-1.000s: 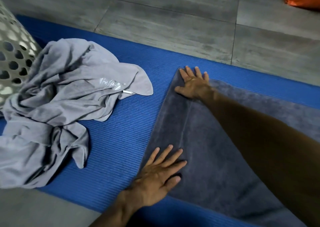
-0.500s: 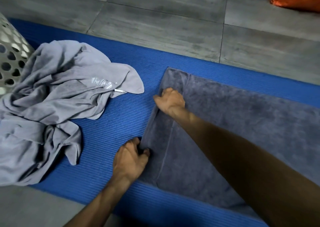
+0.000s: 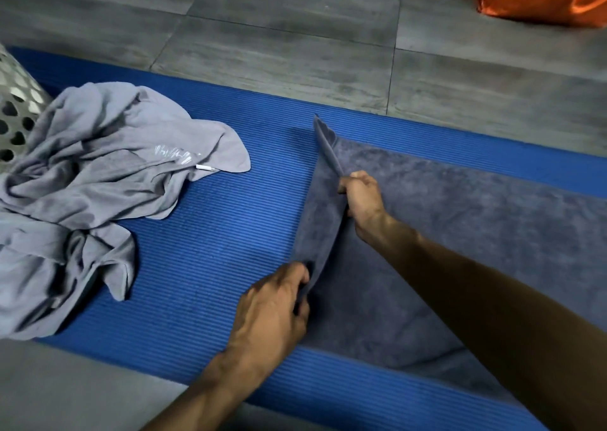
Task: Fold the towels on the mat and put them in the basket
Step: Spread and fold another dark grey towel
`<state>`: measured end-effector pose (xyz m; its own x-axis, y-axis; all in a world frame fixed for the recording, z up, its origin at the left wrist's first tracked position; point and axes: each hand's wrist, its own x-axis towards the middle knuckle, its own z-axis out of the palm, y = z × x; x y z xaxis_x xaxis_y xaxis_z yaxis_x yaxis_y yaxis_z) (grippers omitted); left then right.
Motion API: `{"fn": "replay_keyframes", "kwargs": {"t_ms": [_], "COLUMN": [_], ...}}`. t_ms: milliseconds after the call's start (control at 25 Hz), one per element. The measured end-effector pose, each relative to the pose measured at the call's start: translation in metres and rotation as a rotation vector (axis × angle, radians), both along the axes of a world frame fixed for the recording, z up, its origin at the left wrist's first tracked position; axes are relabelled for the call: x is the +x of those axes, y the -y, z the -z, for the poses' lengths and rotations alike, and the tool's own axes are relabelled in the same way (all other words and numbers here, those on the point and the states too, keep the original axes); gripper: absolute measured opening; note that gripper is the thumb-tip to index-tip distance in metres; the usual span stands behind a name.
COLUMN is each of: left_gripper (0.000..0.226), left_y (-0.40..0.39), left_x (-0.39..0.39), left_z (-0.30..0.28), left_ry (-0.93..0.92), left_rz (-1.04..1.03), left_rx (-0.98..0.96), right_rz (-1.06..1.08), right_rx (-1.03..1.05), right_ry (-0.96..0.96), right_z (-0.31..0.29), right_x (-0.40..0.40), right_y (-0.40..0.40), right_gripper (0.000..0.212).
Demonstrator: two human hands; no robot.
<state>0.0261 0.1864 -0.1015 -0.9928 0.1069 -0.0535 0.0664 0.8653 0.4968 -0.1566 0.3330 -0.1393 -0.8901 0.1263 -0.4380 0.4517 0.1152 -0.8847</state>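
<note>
Towel [image 3: 443, 233] edge now lifted off mat [image 3: 203, 250]; left hand [image 3: 272, 309] and right hand [image 3: 361, 197] pinch it (flat a second ago), fold starting.

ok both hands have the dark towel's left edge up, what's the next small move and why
Probably carry that lifted edge rightward over the flat part of the dark grey towel to fold it in half: the left hand and right hand each grip it, and the rest lies spread on the blue mat.
</note>
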Motion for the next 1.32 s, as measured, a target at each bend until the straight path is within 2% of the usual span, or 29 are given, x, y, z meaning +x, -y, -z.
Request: {"fn": "replay_keyframes", "kwargs": {"t_ms": [120,200,320,520,640,760,840,1000,1160,1240,1320], "left_gripper": [0.032,0.037,0.034,0.019,0.010,0.020,0.019,0.013,0.010,0.014,0.028], "left_y": [-0.015,-0.021,-0.021,-0.017,-0.015,-0.008,-0.003,0.002,0.001,0.003,0.004], "left_x": [0.014,0.023,0.029,0.032,0.033,0.035,0.037,0.038,0.034,0.028,0.021], "left_z": [0.014,0.026,0.045,0.055,0.051,0.050,0.050,0.054,0.055,0.051,0.055], "left_ry": [-0.040,-0.034,0.000,0.013,0.000,-0.008,-0.038,-0.063,0.000,0.012,-0.054], "left_rz": [0.198,0.260,0.327,0.367,0.409,0.467,0.483,0.494,0.524,0.504,0.443], "left_rx": [0.016,-0.020,-0.087,-0.100,-0.107,-0.188,-0.214,-0.131,-0.080,-0.030,-0.079], "right_rz": [0.065,0.054,-0.004,-0.069,-0.115,-0.169,-0.192,-0.233,-0.292,-0.244,-0.262], "right_rx": [-0.041,-0.035,0.033,0.116,0.026,-0.008,-0.007,0.070,0.150,0.313,0.766], "right_ry": [0.060,0.101,0.089,-0.104,-0.053,-0.038,-0.039,0.001,-0.008,-0.070,-0.291], "right_z": [0.005,0.005,0.006,-0.008,-0.009,-0.011,-0.007,0.008,0.007,0.000,-0.003], "right_x": [0.005,0.003,-0.004,-0.036,-0.062,-0.077,-0.085,-0.089,-0.091,-0.085,-0.063], "right_y": [-0.022,-0.030,-0.039,-0.044,-0.039,-0.035,-0.037,-0.044,-0.045,-0.042,-0.035], "right_gripper": [0.013,0.014,0.033,0.034,0.032,0.050,0.057,0.061,0.060,0.055,0.047]}}
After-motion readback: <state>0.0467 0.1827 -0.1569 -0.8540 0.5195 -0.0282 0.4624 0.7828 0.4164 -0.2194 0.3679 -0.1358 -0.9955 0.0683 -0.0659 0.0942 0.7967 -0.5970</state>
